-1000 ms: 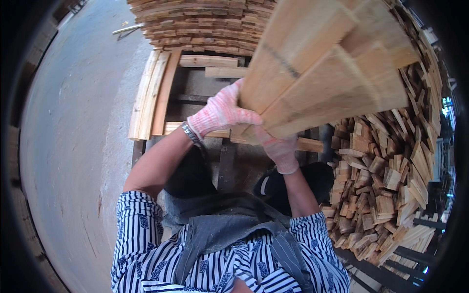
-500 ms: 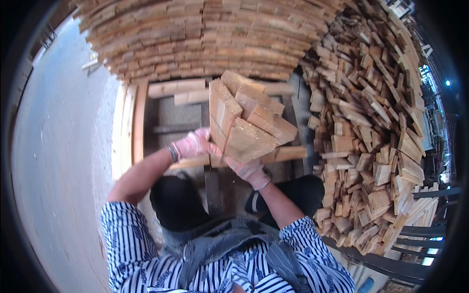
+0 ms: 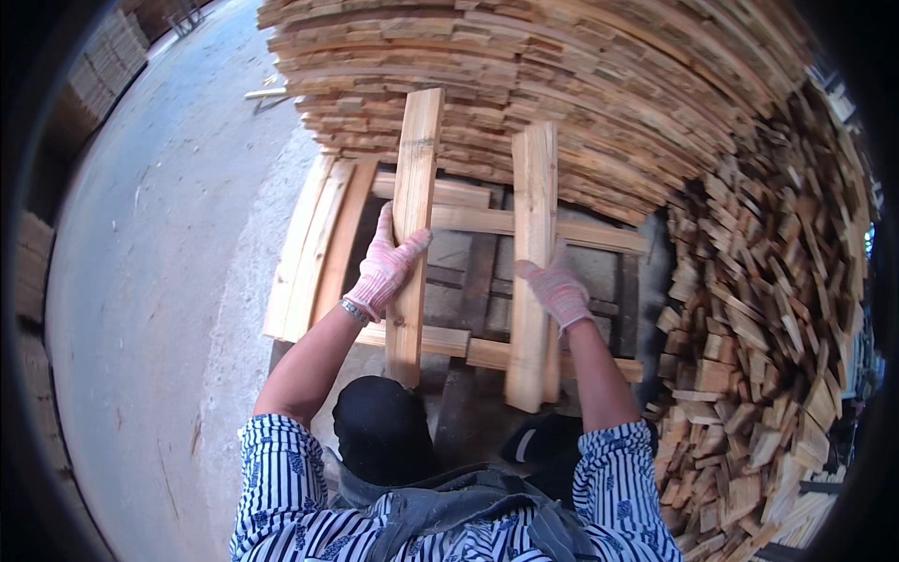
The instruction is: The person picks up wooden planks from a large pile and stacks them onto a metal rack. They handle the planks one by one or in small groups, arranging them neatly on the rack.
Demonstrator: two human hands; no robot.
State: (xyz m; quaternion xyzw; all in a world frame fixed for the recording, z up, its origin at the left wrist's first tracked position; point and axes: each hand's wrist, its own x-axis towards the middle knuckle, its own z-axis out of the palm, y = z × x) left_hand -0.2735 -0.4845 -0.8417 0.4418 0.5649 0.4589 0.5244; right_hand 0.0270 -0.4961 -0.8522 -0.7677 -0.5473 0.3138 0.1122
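Before a tall stack of planks (image 3: 562, 84), over a wooden pallet frame (image 3: 487, 225), I grip one board (image 3: 412, 234) in my gloved left hand (image 3: 389, 267); my right hand (image 3: 557, 290) seems closed on another board (image 3: 532, 262)

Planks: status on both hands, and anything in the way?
Left hand grips left plank. Right hand on right plank. Both planks lie across pallet frame. Stacked boards right behind; scrap pile on right.
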